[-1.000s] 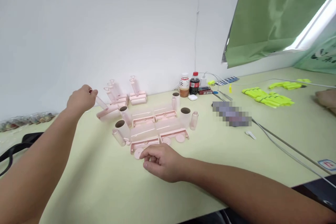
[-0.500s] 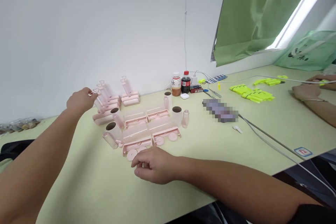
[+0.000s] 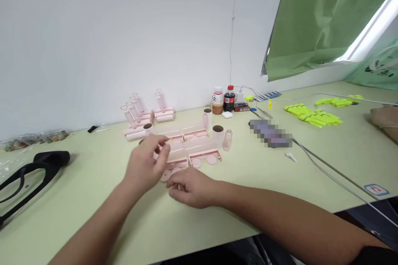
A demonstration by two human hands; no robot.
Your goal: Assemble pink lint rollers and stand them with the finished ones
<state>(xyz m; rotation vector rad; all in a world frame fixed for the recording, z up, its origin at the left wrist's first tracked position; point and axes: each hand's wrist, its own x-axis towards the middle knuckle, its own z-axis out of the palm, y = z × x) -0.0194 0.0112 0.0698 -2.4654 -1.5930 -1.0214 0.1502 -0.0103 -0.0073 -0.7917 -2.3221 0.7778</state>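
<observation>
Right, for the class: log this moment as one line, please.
left hand: open, near pink trays | right hand: loosely curled, beside pink discs | back: heart-topped pink pieces standing near wall

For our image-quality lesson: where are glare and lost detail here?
Head view: sheen streaks the green curtain; head view: a bright strip at its right looks washed out; head view: a pixelated patch hides detail behind the white earbud.
</observation>
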